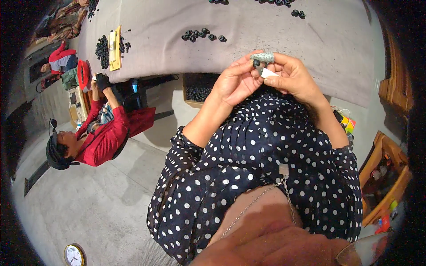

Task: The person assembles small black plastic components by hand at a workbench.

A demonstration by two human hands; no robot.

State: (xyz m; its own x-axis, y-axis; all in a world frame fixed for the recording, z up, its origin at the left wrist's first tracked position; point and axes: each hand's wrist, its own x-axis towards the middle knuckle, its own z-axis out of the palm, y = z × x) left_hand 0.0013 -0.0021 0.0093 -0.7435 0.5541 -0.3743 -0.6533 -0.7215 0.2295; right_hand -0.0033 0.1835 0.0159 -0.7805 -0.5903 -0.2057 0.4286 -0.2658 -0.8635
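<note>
Close to the table's near edge, my left hand (236,80) pinches a small round black part (256,63) between thumb and fingertips. My right hand (295,77) is closed on a short white-handled tool (269,73); its dark, narrow tip meets the black part and looks like a small blade. A speckled grey-green wrap (262,57) covers my right index finger. Both hands nearly touch, and some fingers are hidden behind the palms. Beyond them, a loose cluster of small black ring-shaped parts (203,34) lies on the pale cloth-covered table (155,35).
Black parts (102,52) are heaped at the table's left beside a yellow board (115,48). A box of black pieces (195,95) sits below the edge. At left, a co-worker in red (102,137) handles something. A wooden chair (381,173) stands at right.
</note>
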